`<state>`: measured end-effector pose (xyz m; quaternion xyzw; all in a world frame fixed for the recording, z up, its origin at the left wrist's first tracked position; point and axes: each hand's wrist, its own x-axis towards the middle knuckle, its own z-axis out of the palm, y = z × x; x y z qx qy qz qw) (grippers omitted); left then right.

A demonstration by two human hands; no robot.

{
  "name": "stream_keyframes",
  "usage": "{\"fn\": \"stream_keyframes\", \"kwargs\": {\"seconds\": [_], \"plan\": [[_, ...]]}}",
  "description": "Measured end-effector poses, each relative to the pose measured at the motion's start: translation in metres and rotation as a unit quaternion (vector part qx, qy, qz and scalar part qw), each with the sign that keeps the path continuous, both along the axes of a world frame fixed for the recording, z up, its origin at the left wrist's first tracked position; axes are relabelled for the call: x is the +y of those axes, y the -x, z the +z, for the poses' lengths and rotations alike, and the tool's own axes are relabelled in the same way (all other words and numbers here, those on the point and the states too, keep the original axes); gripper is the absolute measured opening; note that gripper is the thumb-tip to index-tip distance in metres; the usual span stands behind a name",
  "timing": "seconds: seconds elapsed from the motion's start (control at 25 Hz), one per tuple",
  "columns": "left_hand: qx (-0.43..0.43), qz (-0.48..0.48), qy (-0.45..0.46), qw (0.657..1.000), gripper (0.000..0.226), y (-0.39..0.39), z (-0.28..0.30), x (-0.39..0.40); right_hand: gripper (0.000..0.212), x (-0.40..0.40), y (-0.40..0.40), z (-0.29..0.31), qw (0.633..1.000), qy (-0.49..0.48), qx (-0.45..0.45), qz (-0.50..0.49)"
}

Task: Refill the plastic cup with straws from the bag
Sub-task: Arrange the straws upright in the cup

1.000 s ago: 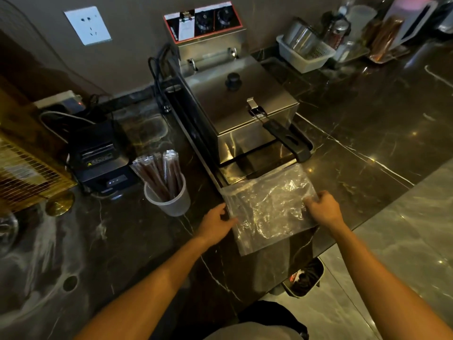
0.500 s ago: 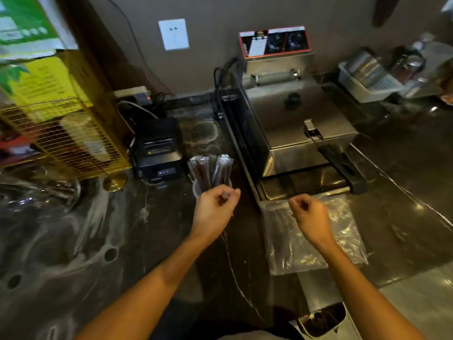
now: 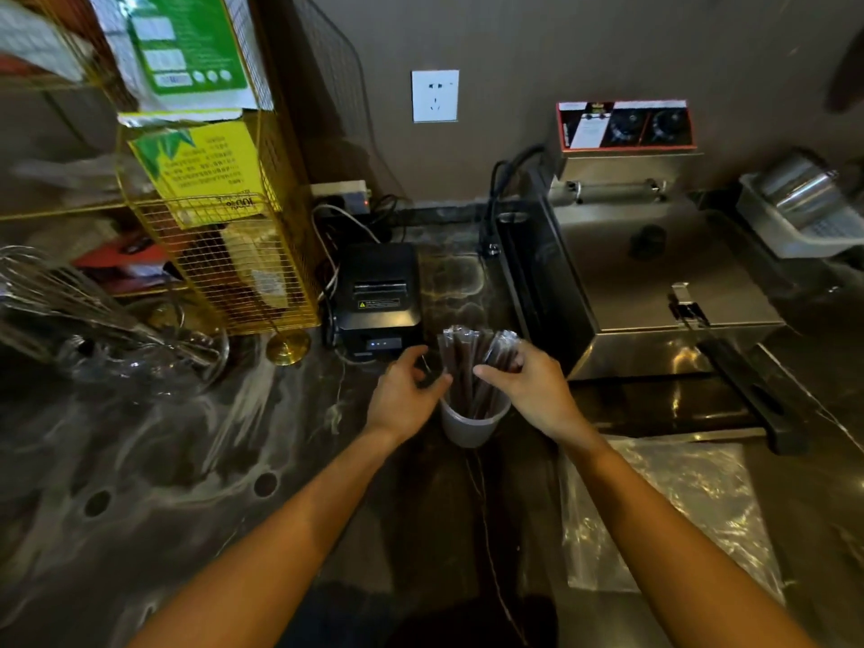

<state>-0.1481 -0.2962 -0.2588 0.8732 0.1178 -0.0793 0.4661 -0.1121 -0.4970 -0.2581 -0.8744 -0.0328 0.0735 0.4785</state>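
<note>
Both hands close on the wrapped straws standing in the plastic cup: the left hand has a loose, half-curled grip at their nine o'clock side, the right hand wraps its grip around the bundle at three o'clock. At the cup's four o'clock, the clear bag lies flat on the dark surface.

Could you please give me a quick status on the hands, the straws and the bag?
Left hand and right hand at the straws in the plastic cup. Bag flat on the counter, looks empty. Nothing in the way.
</note>
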Motion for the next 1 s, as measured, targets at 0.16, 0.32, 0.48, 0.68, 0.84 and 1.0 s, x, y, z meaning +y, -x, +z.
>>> {"fn": "stream_keyframes", "kwargs": {"seconds": [0.16, 0.32, 0.48, 0.68, 0.84, 1.0], "plan": [[0.017, -0.055, 0.045, 0.997, 0.027, 0.001, 0.005, 0.001, 0.019, 0.01, -0.005, 0.0, 0.998, 0.028, -0.041, 0.042], [0.007, -0.045, 0.041, 0.998, 0.021, 0.014, 0.002, 0.019, 0.02, 0.015, -0.013, 0.006, 0.985, -0.017, 0.03, 0.171], [0.0, -0.076, -0.001, 0.997, 0.03, 0.027, -0.005, 0.034, 0.018, 0.024, -0.016, 0.005, 0.976, -0.031, 0.06, 0.206], [-0.056, -0.091, -0.028, 0.994, 0.034, 0.017, 0.001, 0.021, 0.016, 0.018, -0.018, 0.009, 0.975, -0.011, 0.049, 0.215], [-0.071, -0.119, -0.009, 0.99, 0.004, 0.005, 0.017, 0.013, 0.016, 0.01, -0.024, 0.029, 0.973, 0.006, 0.063, 0.221], [-0.054, -0.198, -0.03, 0.978, 0.008, -0.014, 0.036, 0.023, 0.014, 0.004, -0.035, 0.045, 0.96, 0.014, 0.11, 0.256]]}}
